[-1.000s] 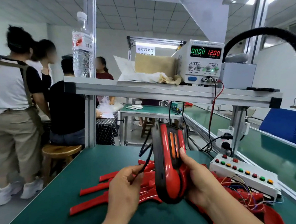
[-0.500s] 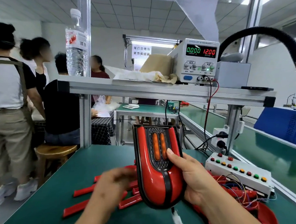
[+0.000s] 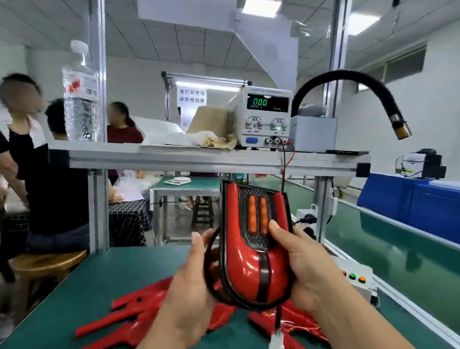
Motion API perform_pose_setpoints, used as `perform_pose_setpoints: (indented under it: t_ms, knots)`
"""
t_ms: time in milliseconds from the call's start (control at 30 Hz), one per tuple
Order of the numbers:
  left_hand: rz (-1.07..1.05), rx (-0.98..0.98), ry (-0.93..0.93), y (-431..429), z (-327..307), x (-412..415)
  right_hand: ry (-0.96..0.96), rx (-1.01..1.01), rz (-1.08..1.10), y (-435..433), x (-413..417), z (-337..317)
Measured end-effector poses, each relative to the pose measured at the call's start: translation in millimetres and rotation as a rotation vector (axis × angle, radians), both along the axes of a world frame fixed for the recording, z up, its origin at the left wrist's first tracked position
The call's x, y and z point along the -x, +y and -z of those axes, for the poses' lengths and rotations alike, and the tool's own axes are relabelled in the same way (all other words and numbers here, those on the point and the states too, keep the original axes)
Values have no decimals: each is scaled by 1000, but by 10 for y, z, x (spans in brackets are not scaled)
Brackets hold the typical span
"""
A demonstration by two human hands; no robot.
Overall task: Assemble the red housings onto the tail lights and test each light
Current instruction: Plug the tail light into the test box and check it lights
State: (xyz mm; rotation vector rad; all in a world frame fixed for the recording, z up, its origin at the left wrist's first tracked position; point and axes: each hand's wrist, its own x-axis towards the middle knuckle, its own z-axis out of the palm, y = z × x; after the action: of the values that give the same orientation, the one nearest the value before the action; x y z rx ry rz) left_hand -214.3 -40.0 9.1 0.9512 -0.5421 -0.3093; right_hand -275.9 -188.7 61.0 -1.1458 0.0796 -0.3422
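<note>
two hands grip a red tail light (image 3: 252, 257) upright above the green desk (image 3: 108, 278): left hand (image 3: 187, 283) curled round its left edge, right hand (image 3: 303, 264) clamped on its right side, thumb on the lens. red housings (image 3: 119, 321) lie on the desk beneath.

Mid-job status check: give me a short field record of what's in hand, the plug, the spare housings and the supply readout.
held part: tail light, upright above the green mat
left hand: grips its left edge
right hand: grips its right side, thumb on the face
connector: hangs loose below the light
red housings: lying on that mat
power supply: green display reads 0.00
</note>
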Motion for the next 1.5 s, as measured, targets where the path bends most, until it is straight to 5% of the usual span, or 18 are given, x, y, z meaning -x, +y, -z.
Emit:
perform_pose_setpoints:
  t_ms: [167, 400, 500, 600, 733, 867, 1167, 1333, 1400, 1500]
  knots:
    - [-123, -86, 144, -419, 151, 483, 82, -70, 243, -76, 133, 171]
    - [85, 106, 291, -793, -20, 854, 0, 26, 290, -590, 702, 235]
    - [161, 108, 296, -1124, -124, 1013, -75, -158, 334, -784, 995, 236]
    - [239, 42, 291, -1538, -179, 1140, -165, -341, 442, -1068, 1251, 224]
    - [322, -254, 202, -2065, -301, 1137, -177, -268, 638, -1534, 1454, 244]
    - [380, -485, 143, -2653, -478, 995, -120, -204, 765, -1978, 1408, 134]
    - [445, -559, 294, -3894, -750, 462, 160, -226, 1017, -3276, 658, -76]
    - [421, -497, 318, -4237, -707, 260, 166, -199, 996, -3713, 327, -13]
    - [242, -423, 161, -4358, -568, 211, 164, -258, 951, -3806, 201, 56]
    - [-211, -591, -345, -4387, -374, 211, 187, -409, 818, -3769, 9, 170]
